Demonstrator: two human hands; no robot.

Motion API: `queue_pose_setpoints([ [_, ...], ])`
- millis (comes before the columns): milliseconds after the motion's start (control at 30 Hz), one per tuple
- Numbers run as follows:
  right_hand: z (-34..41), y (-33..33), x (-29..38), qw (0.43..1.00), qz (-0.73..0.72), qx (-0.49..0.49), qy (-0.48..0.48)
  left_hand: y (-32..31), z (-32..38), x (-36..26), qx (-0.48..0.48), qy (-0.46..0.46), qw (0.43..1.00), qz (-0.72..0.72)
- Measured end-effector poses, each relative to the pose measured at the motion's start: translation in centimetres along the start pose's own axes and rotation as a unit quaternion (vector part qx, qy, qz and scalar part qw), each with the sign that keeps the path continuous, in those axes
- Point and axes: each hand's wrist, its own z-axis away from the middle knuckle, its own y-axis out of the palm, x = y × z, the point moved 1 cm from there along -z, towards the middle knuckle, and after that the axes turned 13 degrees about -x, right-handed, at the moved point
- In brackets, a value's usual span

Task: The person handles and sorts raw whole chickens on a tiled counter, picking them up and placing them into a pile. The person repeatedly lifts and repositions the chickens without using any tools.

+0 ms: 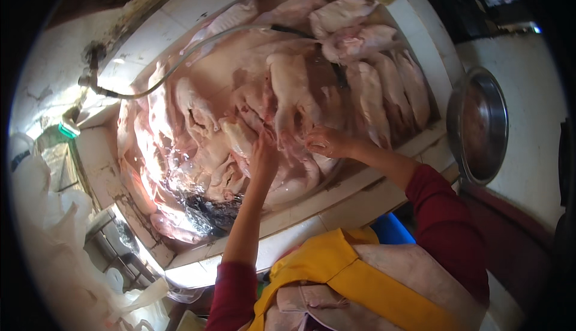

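Observation:
Plucked poultry carcasses lie in cloudy pinkish water in a white-tiled basin (306, 227). Before me is one pale carcass (290, 83), its cut opening facing me. My left hand (264, 151) is at the near left side of this carcass, fingertips against reddish flesh; what they pinch is hard to make out. To the right, my right hand (328, 142) is curled close to the carcass's near end, and whether something is inside the fingers is hidden. Another carcass with a cut opening (195, 108) rests farther left.
A hose (180, 61) runs from a wall tap (92, 76) across the basin. More carcasses (369, 101) line the right side. A steel bowl (483, 128) stands on the right ledge. Dark plastic (211, 209) lies at the near left; white plastic bags (58, 223) hang outside.

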Motion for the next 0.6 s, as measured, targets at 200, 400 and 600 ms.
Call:
queue_pose_setpoints([
  [200, 10.8, -7.0, -5.4, 0.899, 0.213, -0.253, 0.287, -3.0, 12.4, 6.0, -0.057, -0.046, 0.993, 0.096],
  [400, 18.5, -8.8, -17.1, 0.829, 0.084, -0.082, 0.547, -2.8, 16.0, 3.3, -0.002, -0.108, 0.976, 0.191],
  [600, 13.2, -3.9, -14.7, 0.744, -0.298, -0.218, 0.557, -1.5, 16.4, 1.8, 0.053, -0.076, 0.949, 0.303],
])
